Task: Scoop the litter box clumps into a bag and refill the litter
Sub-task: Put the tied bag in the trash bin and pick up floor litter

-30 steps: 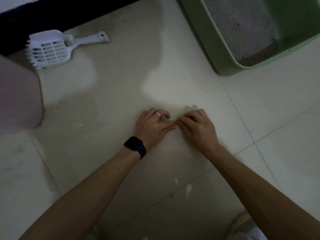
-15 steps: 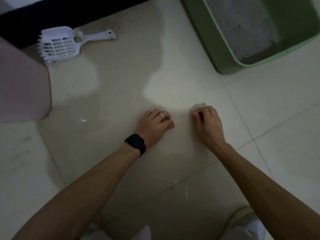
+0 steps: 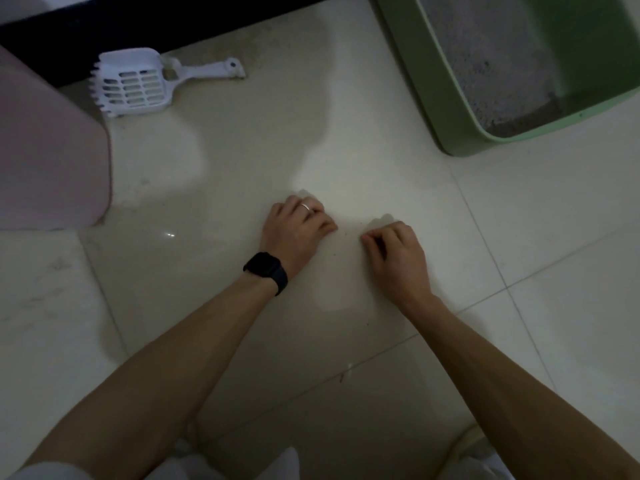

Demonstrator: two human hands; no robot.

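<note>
Down-left of green rectangular plastic litter box (image 3: 415, 71), on pale glossy tiled floor (image 3: 554, 237): left hand (image 3: 298, 230) and right hand (image 3: 394, 254) close together, not touching, knuckles up, fingers curled under against tile. Whether they pinch something thin or nothing: cannot tell. No bag plainly visible. Judgement: prep stage, scooping not yet begun. Next move: free hand to white slotted plastic scoop (image 3: 131, 84), lying far left of box, well apart from hands. Grey granular litter (image 3: 485, 64) inside box shallow, uneven; darker strip along its near wall, possibly clumps.

left hand (image 3: 298, 233) and right hand (image 3: 398, 258) parted, no longer touching
</note>
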